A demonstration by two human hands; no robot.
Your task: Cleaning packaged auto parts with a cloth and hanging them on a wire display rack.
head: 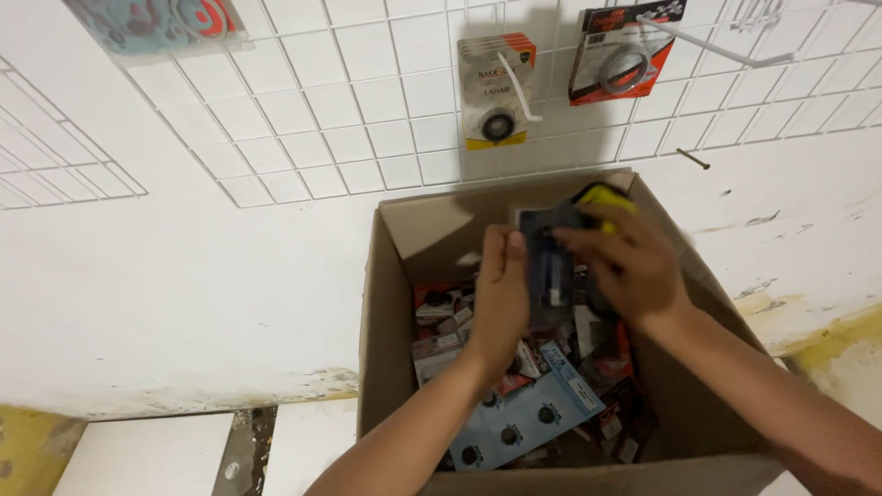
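My left hand (501, 294) and right hand (629, 262) both grip a flat, dark, glossy packet (548, 262) above the brown cardboard box (390, 303) of carded packets (524, 413).

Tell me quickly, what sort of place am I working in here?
Probably a small parts shop or its stockroom. A white wire display grid on the wall carries carded bearing packs on hooks, and both hands hold a dark pack over a cardboard box full of similar packaged parts.
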